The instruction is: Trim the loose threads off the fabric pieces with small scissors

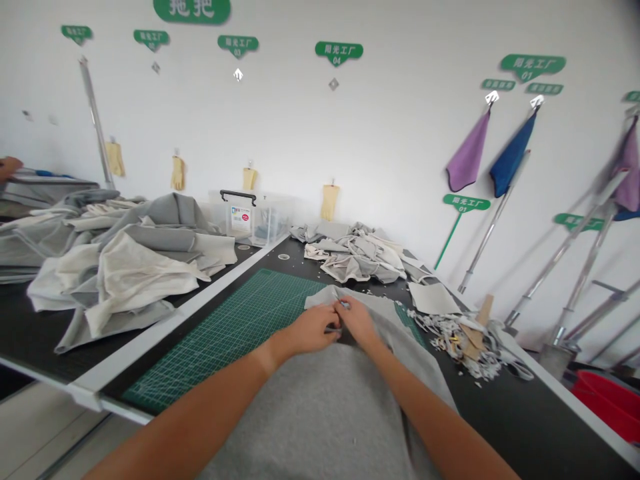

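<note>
A large piece of grey fabric (310, 407) spreads from the near edge up over a green cutting mat (225, 327). Both of my hands are close together at its far part. My left hand (315, 327) is closed on the cloth, its fingers curled round a fold. Just to the right, my right hand (356, 320) pinches the same fabric near its edge. Between the fingertips there may be a small item, too small to make out. The fabric is raised and creased around the hands.
Grey and white fabric piles lie on the left table (135, 267) and at the back (360, 250). A clear plastic box (260, 220) stands near the wall. Scraps (465, 340) litter the right side. Mop poles (495, 227) lean by a red bucket (607, 403). Someone's hand (9, 168) shows far left.
</note>
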A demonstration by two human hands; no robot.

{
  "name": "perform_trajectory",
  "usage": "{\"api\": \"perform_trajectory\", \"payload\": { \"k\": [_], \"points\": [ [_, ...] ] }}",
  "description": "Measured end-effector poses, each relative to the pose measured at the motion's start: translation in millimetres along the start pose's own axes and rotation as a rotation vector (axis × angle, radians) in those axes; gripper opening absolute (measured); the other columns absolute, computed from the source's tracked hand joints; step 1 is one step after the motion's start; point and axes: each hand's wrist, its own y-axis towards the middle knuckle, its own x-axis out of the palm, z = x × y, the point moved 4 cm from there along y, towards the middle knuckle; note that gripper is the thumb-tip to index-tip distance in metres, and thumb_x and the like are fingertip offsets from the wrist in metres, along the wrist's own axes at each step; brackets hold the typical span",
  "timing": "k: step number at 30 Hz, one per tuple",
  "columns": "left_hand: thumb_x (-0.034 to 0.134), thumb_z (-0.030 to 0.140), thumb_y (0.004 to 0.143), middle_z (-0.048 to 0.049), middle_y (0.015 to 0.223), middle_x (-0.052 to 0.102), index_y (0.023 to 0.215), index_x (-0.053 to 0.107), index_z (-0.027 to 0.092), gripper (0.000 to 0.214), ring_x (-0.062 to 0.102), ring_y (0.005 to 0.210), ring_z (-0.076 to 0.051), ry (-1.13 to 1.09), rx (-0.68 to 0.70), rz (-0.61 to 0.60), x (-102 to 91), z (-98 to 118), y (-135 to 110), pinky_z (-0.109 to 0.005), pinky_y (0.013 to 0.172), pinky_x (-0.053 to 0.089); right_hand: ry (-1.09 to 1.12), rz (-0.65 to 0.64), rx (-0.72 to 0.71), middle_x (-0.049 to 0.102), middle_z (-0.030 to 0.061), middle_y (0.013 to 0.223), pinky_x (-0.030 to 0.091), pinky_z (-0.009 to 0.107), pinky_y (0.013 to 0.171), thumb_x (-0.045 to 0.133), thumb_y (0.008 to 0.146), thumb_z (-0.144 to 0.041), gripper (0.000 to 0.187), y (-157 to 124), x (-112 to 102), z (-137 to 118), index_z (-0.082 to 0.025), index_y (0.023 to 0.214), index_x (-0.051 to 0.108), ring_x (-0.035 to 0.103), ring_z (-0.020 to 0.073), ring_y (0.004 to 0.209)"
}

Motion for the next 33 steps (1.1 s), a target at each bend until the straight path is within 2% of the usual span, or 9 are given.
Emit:
{"api": "perform_trajectory", "payload": {
  "k": [3,6,9,12,15,21,25,29,33],
  "points": [
    [0.056,0.035,0.092,-0.0056,0.100,0.073,0.088,0.072,0.020,0.023,0.062,0.100,-0.021,-0.016,-0.071,-0.003,-0.4,-3,1,-0.030,0.095,0.043,-0.113,-0.015,0.056,0.074,0.0085,0.099,0.043,0.032,0.080,0.058,0.087,-0.046,0.032,-8,6,11,-0.022,0.104,0.071,0.066,0.0249,0.093],
    [0.049,0.031,0.094,-0.0036,0.101,0.075,0.090,0.075,0.022,0.027,0.065,0.098,-0.020,-0.029,-0.215,0.005,-4.3,-18,1,-0.029,0.092,0.045,-0.214,-0.066,0.056,0.074,0.0074,0.103,0.043,0.031,0.081,0.059,0.088,-0.050,0.034,-12,5,15,-0.025,0.107,0.071,0.067,0.0255,0.097],
    [0.049,0.021,0.090,-0.0017,0.102,0.076,0.094,0.075,0.024,0.027,0.067,0.098,-0.019,-0.045,-0.412,0.025,-6.0,-40,-1,-0.026,0.087,0.045,-0.276,-0.123,-0.002,0.074,0.0055,0.106,0.042,0.030,0.080,0.058,0.088,-0.057,0.039,-15,2,13,-0.028,0.111,0.070,0.067,0.0255,0.101],
    [0.051,0.019,0.088,-0.0060,0.104,0.075,0.104,0.071,0.021,0.026,0.067,0.098,-0.020,-0.023,-0.614,0.096,-6.0,-60,-6,-0.026,0.085,0.046,-0.294,-0.164,-0.077,0.075,0.0037,0.107,0.042,0.030,0.079,0.061,0.086,-0.062,0.043,-17,1,10,-0.030,0.113,0.069,0.067,0.0254,0.103],
    [0.053,0.023,0.089,-0.0101,0.103,0.074,0.114,0.064,0.017,0.028,0.068,0.096,-0.021,-0.012,-0.706,0.122,-3.7,-73,-9,-0.027,0.082,0.046,-0.303,-0.157,-0.117,0.075,0.0026,0.107,0.042,0.029,0.080,0.062,0.087,-0.057,0.038,-20,1,8,-0.030,0.112,0.070,0.067,0.0238,0.102],
    [0.056,0.033,0.089,-0.0089,0.098,0.075,0.113,0.063,0.017,0.030,0.069,0.092,-0.021,-0.080,-0.767,0.104,0.4,-88,-7,-0.026,0.077,0.045,-0.270,-0.084,-0.070,0.075,0.0022,0.106,0.041,0.026,0.078,0.056,0.092,-0.039,0.025,-21,0,7,-0.027,0.109,0.071,0.067,0.0217,0.099],
    [0.048,0.040,0.093,-0.0085,0.096,0.076,0.109,0.066,0.016,0.034,0.069,0.088,-0.019,-0.159,-0.765,0.096,3.2,-95,-4,-0.025,0.075,0.045,-0.202,-0.012,-0.043,0.074,0.0017,0.105,0.043,0.025,0.079,0.050,0.095,-0.041,0.028,-19,-5,7,-0.027,0.110,0.069,0.067,0.0209,0.101],
    [0.037,0.051,0.096,-0.0085,0.092,0.077,0.102,0.073,0.015,0.051,0.069,0.085,-0.019,-0.260,-0.696,0.045,7.5,-96,1,-0.025,0.073,0.047,-0.086,0.091,-0.040,0.075,0.0011,0.101,0.046,0.027,0.082,0.048,0.095,-0.046,0.032,-19,-10,8,-0.025,0.108,0.068,0.067,0.0210,0.097],
    [0.028,0.058,0.096,-0.0097,0.094,0.077,0.106,0.075,0.012,0.067,0.068,0.082,-0.018,-0.330,-0.652,-0.007,10.9,-94,3,-0.025,0.071,0.048,-0.058,0.062,-0.069,0.075,0.0012,0.102,0.047,0.027,0.082,0.051,0.093,-0.045,0.030,-23,-8,4,-0.025,0.107,0.069,0.068,0.0212,0.097]
  ]
}}
